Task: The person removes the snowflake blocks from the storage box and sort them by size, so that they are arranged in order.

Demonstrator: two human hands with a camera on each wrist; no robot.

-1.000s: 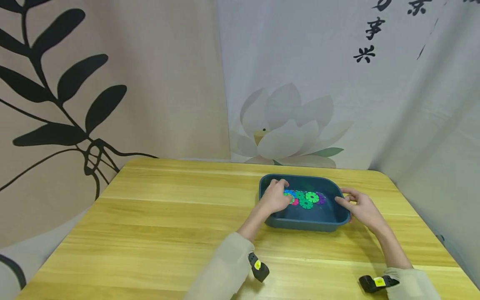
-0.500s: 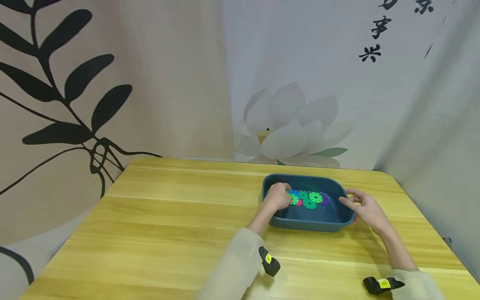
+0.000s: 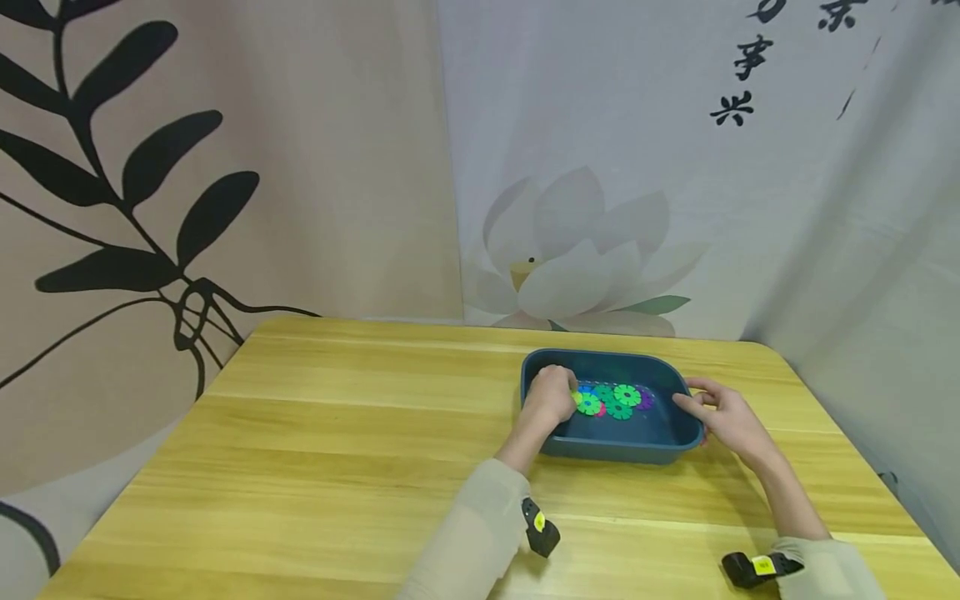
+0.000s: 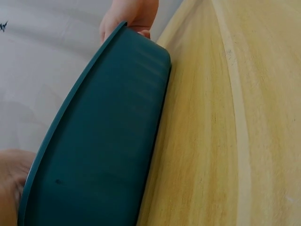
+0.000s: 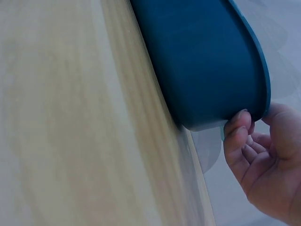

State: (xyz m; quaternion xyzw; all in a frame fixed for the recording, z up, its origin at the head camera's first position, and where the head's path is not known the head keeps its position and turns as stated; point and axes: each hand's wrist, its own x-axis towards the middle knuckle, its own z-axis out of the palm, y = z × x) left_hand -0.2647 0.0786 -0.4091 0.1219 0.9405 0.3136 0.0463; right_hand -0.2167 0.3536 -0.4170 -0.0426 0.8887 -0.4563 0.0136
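Observation:
A dark blue-green plastic basin (image 3: pixel 622 451) stands toward the back right of the table, with several notched plastic snowflake discs (image 3: pixel 627 395) in green, blue, pink, purple and yellow on its bottom. Inside its left end is my left hand (image 3: pixel 551 395), reaching down with bent fingers right at a yellow disc (image 3: pixel 577 398); the fingertips are hidden, so I cannot tell whether they pinch a disc. My right hand (image 3: pixel 722 417) grips the rim at the right end. In the right wrist view, the thumb overlaps the rim and curled fingertips (image 5: pixel 239 123) press the outer wall.
The wooden table (image 3: pixel 337 467) runs wide to the left and front of the basin. Behind it hangs a printed cloth (image 3: pixel 360 167) with leaves, a lotus and characters. Black wrist cameras (image 3: pixel 540 527) sit on both sleeves.
My left hand went from spread fingers over the discs to a lower, bent-finger pose at the left end. A light green disc shifted slightly right and shows fully. The right hand keeps its grip.

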